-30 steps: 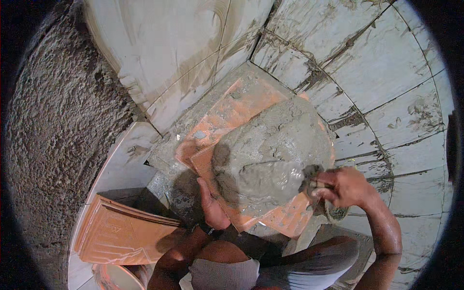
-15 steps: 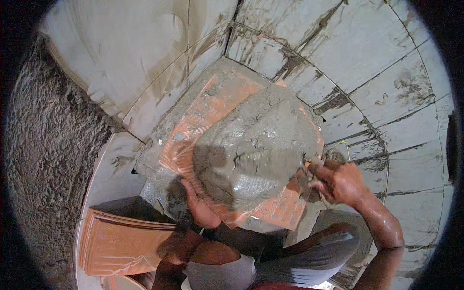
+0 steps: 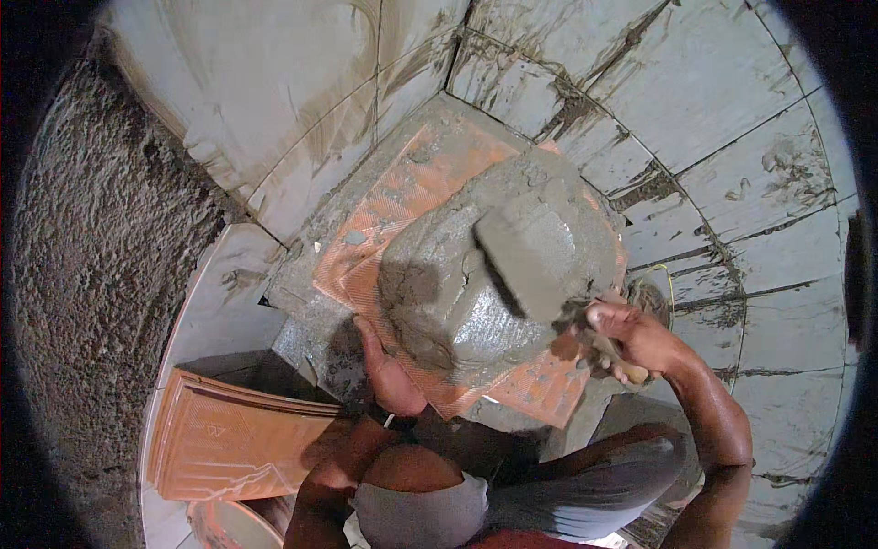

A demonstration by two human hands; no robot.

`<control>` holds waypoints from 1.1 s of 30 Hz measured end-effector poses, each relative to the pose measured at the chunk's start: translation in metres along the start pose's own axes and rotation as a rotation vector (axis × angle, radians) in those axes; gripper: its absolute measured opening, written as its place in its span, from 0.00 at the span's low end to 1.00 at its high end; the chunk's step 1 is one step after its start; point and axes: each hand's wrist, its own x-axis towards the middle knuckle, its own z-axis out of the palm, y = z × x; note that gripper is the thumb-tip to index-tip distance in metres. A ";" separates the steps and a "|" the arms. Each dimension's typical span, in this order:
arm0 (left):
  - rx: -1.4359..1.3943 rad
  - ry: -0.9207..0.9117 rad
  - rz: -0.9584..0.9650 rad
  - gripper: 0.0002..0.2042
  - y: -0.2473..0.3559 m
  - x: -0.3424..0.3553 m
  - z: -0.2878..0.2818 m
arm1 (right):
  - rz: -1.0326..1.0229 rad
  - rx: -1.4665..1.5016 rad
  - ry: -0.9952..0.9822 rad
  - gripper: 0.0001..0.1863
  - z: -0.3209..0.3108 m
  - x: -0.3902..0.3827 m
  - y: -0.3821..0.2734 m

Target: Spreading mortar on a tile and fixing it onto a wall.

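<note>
My right hand (image 3: pixel 626 339) is closed round the handle of a mortar-coated trowel (image 3: pixel 517 270). Its flat blade angles up and left over a thick bed of wet grey mortar (image 3: pixel 457 210), spread on the back of an orange tile (image 3: pixel 572 393). Another ribbed orange tile (image 3: pixel 398 188) shows beneath at the upper left. My left hand (image 3: pixel 384 371) grips the lower left edge of the mortar-covered tile, its fingers partly hidden along that edge. Just behind my right hand is a round, mortar-smeared object (image 3: pixel 649 293) with a thin yellow loop; I cannot make out what it is.
White tiled walls (image 3: pixel 713 146), smeared with mortar, meet in a corner beyond the tiles. Rough render (image 3: pixel 110 238) covers the left side. A stack of orange tiles (image 3: pixel 229 430) lies at the lower left, above an orange-rimmed tub (image 3: pixel 229 531). My bent legs are at the bottom.
The trowel blade has swung from lying flat in the mortar to angled up and left across it. My left hand stays on the tile edge while the view has shifted slightly.
</note>
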 end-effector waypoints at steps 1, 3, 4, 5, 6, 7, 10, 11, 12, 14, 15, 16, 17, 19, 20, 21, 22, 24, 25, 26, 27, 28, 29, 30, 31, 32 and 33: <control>-0.001 0.004 -0.006 0.28 -0.001 0.001 -0.003 | 0.085 -0.062 -0.073 0.20 -0.002 0.003 0.005; 0.066 0.004 0.013 0.27 -0.002 0.002 -0.009 | 0.108 -0.173 -0.172 0.21 0.006 0.004 0.001; 0.069 0.005 0.013 0.27 -0.001 0.003 -0.014 | 0.126 -0.289 -0.274 0.22 0.010 0.004 -0.001; 0.076 -0.012 -0.031 0.30 0.000 0.003 -0.021 | 0.125 -0.287 -0.276 0.22 0.009 0.003 0.000; 0.084 -0.031 -0.071 0.33 0.001 0.002 -0.020 | -0.042 -0.460 -0.264 0.21 0.008 0.001 0.001; 0.086 -0.031 -0.068 0.33 0.001 0.003 -0.018 | -0.212 -0.630 -0.248 0.21 0.007 -0.002 0.002; 0.286 0.109 0.047 0.33 0.003 0.000 -0.009 | -0.269 -0.911 -0.232 0.20 0.010 -0.022 -0.034; 0.327 0.151 0.076 0.33 -0.002 0.001 -0.008 | -0.224 -1.067 -0.197 0.21 0.007 -0.026 -0.037; 0.368 0.193 0.105 0.33 -0.005 0.004 -0.009 | -0.178 -1.221 -0.163 0.22 0.003 -0.027 -0.038; 0.285 0.147 0.074 0.32 -0.005 0.006 -0.016 | -0.247 -1.299 -0.074 0.23 -0.007 -0.030 -0.036; 0.205 0.104 0.043 0.32 -0.004 0.006 -0.017 | -0.319 -1.372 0.012 0.23 -0.010 -0.032 -0.036; 0.201 0.102 0.038 0.32 -0.005 0.006 -0.018 | -0.312 -1.373 0.016 0.23 -0.012 -0.032 -0.040; 0.189 0.136 0.028 0.32 -0.006 0.007 -0.018 | -0.296 -1.404 0.101 0.23 -0.015 -0.033 -0.045; 0.192 0.170 0.032 0.31 0.001 0.005 -0.014 | -0.365 -1.397 0.251 0.21 -0.018 -0.029 -0.046; 0.207 0.133 0.047 0.31 0.005 0.004 -0.013 | -0.371 -1.393 0.253 0.21 -0.016 -0.025 -0.047; 0.220 0.095 0.062 0.31 0.007 0.002 -0.013 | -0.331 -1.308 0.291 0.22 -0.013 -0.019 -0.048; 0.212 0.085 0.056 0.31 0.002 0.004 -0.012 | -0.282 -1.228 0.340 0.22 -0.014 -0.014 -0.047; 0.374 0.296 0.216 0.29 -0.006 0.007 -0.004 | -0.322 -1.071 0.386 0.21 -0.019 -0.009 -0.021; 0.371 0.284 0.208 0.29 -0.009 0.007 0.001 | -0.341 -0.954 0.236 0.21 -0.022 -0.009 -0.014; 0.441 0.294 0.242 0.29 -0.012 0.006 0.007 | -0.359 -0.833 0.091 0.21 -0.025 -0.011 -0.012; 0.513 0.304 0.274 0.29 -0.015 0.006 0.008 | -0.314 -0.916 -0.014 0.21 -0.026 -0.020 -0.026; 0.515 0.293 0.263 0.29 -0.015 0.006 0.005 | -0.311 -0.910 0.000 0.21 -0.024 -0.029 -0.032; 0.362 0.205 0.203 0.29 -0.012 0.007 -0.003 | -0.232 -1.054 0.099 0.21 -0.022 -0.036 -0.035; 0.213 0.122 0.148 0.29 -0.007 0.008 -0.010 | -0.156 -1.195 0.194 0.21 -0.022 -0.039 -0.035; 0.214 0.116 0.139 0.29 -0.005 0.008 -0.015 | -0.261 -1.226 0.377 0.22 -0.022 -0.042 -0.019; 0.278 0.183 0.157 0.30 -0.003 0.008 -0.021 | -0.256 -1.222 0.383 0.22 -0.021 -0.042 -0.006; 0.344 0.251 0.177 0.31 0.000 0.007 -0.026 | -0.358 -1.200 0.587 0.22 -0.021 -0.043 0.006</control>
